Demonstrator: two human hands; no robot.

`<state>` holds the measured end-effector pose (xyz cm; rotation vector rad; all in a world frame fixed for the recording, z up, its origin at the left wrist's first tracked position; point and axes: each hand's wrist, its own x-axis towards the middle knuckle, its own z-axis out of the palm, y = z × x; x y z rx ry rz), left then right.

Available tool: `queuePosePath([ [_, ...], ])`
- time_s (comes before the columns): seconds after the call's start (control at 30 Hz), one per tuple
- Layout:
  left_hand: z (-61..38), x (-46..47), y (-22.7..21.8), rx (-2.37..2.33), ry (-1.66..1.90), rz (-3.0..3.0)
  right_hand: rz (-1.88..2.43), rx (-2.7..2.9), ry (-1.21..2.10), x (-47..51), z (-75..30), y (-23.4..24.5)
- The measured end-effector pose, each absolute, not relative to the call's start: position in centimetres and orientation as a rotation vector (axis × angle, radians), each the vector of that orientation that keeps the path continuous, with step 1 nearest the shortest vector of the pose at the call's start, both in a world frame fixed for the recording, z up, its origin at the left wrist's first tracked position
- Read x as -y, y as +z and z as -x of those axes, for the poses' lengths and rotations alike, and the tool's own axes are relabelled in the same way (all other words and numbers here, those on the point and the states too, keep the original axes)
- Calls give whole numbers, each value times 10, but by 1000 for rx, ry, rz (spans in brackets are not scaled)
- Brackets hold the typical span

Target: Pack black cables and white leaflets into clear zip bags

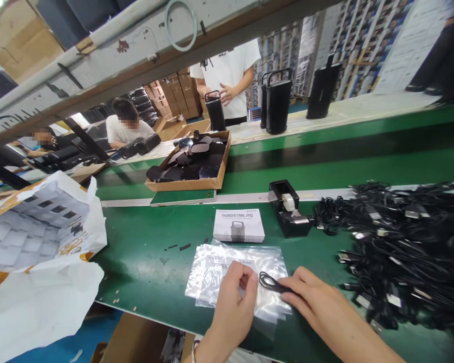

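Stacked brown cartons [179, 96] and a white-shirted co-worker [230, 63], hands at a black handled unit [215, 112], stand beyond the long green surface [136, 242] I view remotely through the head camera. Near its front edge, my right hand [318, 300] grips a coiled black cable [269, 282], thumb and fingers closed on one end of the bundle. From those fingers the looped end points left, over a layered pile of clear plastic bags [270, 305], and sits just beside the fingertips of my left hand [234, 302]. That hand is over the bags, thumb and forefinger curled toward each other; I cannot tell whether they pinch any plastic.

Just past the bags, toward the far edge, lies a stack of booklets [238, 227] printed "Thundertrail Pro", with a black tape dispenser [293, 217] to its right. Loose black cables [401, 252] are heaped along the right end of the surface, well apart from the bags. Across the pale dividing strip [124, 203] is a shallow carton [224, 164] filled with dark parts [196, 156]; a white sack [56, 297] gapes open at the left end.
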<state>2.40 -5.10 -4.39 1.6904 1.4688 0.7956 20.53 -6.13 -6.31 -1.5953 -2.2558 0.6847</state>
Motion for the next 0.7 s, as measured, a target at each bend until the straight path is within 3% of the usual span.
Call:
queuePosePath([
  [0.23,-28,59,-44,-1335,800,-1805,1488,2188,511,52,-197,-54],
  [0.5,-29,47,-20,-1306,1063,-1681,1451,1963,912,42,-175,-8],
  [0.7,-11,23,10,-1178,1416,-1319,1223,2336,573,7,-174,56],
])
